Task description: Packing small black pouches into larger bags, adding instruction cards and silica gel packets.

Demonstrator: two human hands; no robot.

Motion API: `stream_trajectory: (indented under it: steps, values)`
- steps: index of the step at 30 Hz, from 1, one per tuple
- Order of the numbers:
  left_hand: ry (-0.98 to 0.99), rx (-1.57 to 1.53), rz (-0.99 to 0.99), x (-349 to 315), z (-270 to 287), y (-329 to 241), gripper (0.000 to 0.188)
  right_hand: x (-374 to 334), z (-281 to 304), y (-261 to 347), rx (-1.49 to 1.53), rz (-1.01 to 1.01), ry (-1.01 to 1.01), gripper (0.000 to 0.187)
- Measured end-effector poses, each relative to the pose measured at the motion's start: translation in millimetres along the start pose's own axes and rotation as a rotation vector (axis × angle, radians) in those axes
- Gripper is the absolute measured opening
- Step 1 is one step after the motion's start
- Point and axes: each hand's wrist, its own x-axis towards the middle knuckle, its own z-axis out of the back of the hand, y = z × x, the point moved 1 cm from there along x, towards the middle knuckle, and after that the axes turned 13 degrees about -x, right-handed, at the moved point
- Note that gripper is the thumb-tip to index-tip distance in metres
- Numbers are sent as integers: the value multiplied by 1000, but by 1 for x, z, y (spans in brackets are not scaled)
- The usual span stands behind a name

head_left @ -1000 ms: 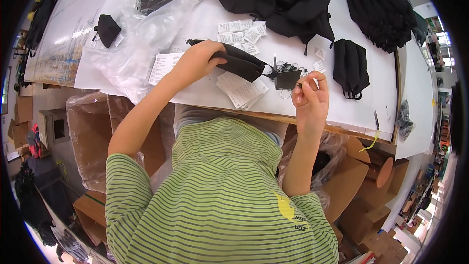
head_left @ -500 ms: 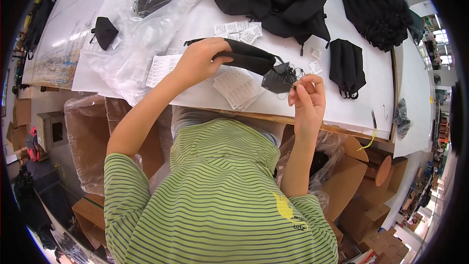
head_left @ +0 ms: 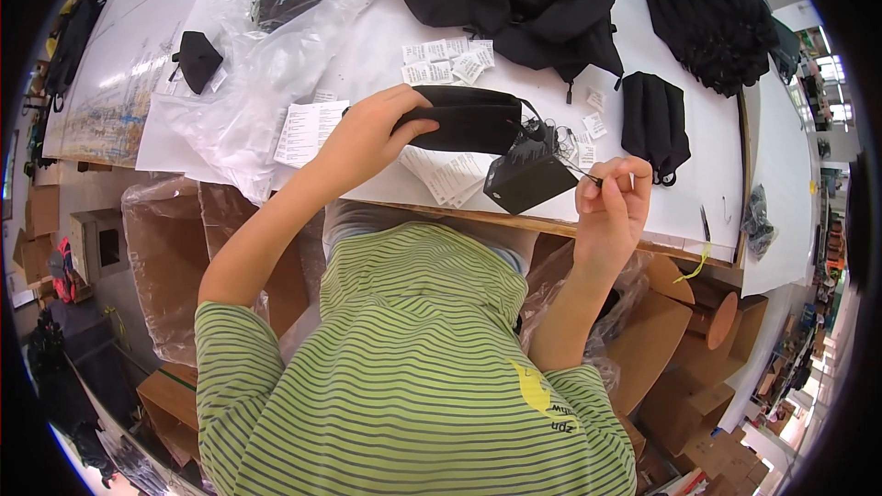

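Black fabric dominates. Clock centred on the black fabric piece [head_left: 473,119] in hand, 12 away from the wearer.

Left hand [head_left: 372,133] at 9 o'clock, grip closed on the near end of that piece: thumb on the near side, fingers beyond. Piece lies lengthwise above the tabletop [head_left: 367,28], a loop at its 3 o'clock end.

Right hand [head_left: 614,207] at 4 o'clock, grip pinched on a thin dark cord [head_left: 588,174], thumb against fingertip. Between that hand and the piece, toward 5, a stack of black cards [head_left: 531,182], tilted, with tangled strings at its far edge; cannot tell whether it touches the surface.

Around them: white printed cards [head_left: 446,170] at 7, partly under the piece; white printed sheet [head_left: 308,133] at 9; clear plastic bag [head_left: 266,73] between 9 and 10; small white labels [head_left: 446,60] near 11; heap of black items [head_left: 514,18] near 12; pleated black pouch [head_left: 654,115] at 3, flat; snips [head_left: 705,223] with yellow cord at 4, near the edge.
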Motion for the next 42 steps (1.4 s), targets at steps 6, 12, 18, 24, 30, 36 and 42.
stream_trajectory:
  steps: [6, 12, 18, 24, 30, 36, 42]
  values:
    - [5, -59, 69, -9, -1, 2, 15, -1, -1, 7, 36, 54, 66, 14]
    - [-9, -75, 14, -16, -1, -10, 16, 0, 4, 9, 82, 47, 62, 15]
    - [52, -87, 39, -24, -9, -17, 17, 0, 4, -2, 54, 13, 44, 14]
    - [286, -421, 420, -50, -26, -2, 25, 3, -1, 2, 208, -18, 109, 13]
    - [310, -465, 450, -62, -31, -5, 23, 3, 2, -3, 256, -107, 63, 15]
    - [258, -526, 348, -69, -35, -9, 23, -2, 5, -14, 256, -101, 86, 11]
    - [227, -513, 417, -77, -38, -11, 23, -46, 1, -56, -153, -291, 84, 45]
